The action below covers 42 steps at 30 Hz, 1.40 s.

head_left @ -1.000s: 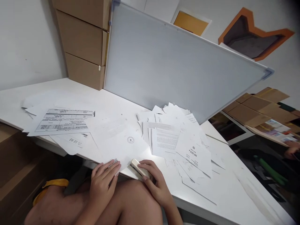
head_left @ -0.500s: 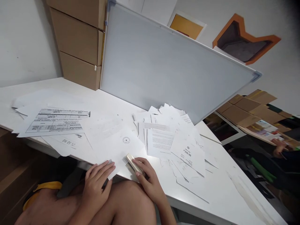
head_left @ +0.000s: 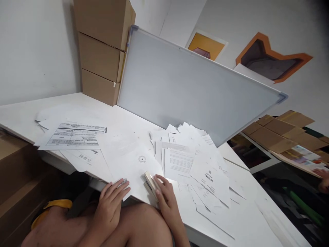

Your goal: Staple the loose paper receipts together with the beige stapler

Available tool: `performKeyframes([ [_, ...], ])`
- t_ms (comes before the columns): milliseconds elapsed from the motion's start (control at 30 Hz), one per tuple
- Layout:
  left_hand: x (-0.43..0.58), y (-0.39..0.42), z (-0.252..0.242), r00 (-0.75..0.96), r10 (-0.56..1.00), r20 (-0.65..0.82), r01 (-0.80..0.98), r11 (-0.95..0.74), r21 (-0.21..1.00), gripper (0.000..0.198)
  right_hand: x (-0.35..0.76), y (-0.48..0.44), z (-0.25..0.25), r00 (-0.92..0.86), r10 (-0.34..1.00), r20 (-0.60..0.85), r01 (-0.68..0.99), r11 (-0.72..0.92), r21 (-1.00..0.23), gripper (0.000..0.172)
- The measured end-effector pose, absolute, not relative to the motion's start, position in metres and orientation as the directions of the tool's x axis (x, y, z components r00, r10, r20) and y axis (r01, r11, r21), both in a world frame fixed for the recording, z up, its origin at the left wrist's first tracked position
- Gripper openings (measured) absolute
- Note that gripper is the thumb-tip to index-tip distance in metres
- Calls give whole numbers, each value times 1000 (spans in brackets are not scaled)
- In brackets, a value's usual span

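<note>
A white sheet [head_left: 128,164] with a round star stamp lies at the front edge of the table, one corner jutting past the edge. My left hand [head_left: 113,196] rests on that corner with fingers stretched out flat, partly covering a small printed code. My right hand [head_left: 166,193] has its thumb and fingers around a cream stapler [head_left: 150,181]. The stapler's front end points away from me, over the sheet's right side. Whether paper sits between its jaws I cannot tell.
Printed papers [head_left: 77,137] lie in a loose pile on the left, and a larger heap [head_left: 180,161] spreads on the right. A whiteboard [head_left: 190,82] leans behind them beside stacked cardboard boxes [head_left: 100,58]. Another person's hand [head_left: 322,176] shows at the far right.
My view has shifted, so the table and boxes appear lower and further right. Both hands keep nearly the same places, the left on the sheet and the right on the stapler.
</note>
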<state>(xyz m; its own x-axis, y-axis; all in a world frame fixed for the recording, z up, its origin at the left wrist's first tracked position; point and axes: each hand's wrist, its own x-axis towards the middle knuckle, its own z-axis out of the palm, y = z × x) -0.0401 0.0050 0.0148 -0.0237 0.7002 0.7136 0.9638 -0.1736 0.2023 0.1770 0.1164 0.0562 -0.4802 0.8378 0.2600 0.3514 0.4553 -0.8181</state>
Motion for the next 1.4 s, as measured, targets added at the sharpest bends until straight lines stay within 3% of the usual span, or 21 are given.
performKeyframes([
  [133,-40,3,10,-107,654,749,926,-208,314,46,178,115,53,-128,914,384,357,404,-842,42],
  [200,-41,3,8,-122,647,753,912,-227,343,43,173,117,62,-71,922,380,362,379,-852,43],
  [367,-41,4,7,-121,648,752,900,-248,358,39,133,140,104,-289,851,439,437,525,-730,40],
  [500,-42,4,9,-112,643,757,907,-246,342,38,90,158,120,-536,786,308,556,603,-572,54],
  [600,-45,5,9,-95,638,764,916,-244,318,37,72,160,117,-599,780,182,640,603,-476,62],
  [733,-48,6,8,-89,624,776,912,-263,316,36,70,160,106,-558,827,71,709,520,-476,64],
  [1000,-48,5,7,-114,641,759,883,-284,373,37,73,164,105,-494,868,43,725,439,-531,62],
  [1400,-45,4,11,-103,661,743,886,-279,371,37,73,163,99,-520,854,2,762,465,-451,63],
])
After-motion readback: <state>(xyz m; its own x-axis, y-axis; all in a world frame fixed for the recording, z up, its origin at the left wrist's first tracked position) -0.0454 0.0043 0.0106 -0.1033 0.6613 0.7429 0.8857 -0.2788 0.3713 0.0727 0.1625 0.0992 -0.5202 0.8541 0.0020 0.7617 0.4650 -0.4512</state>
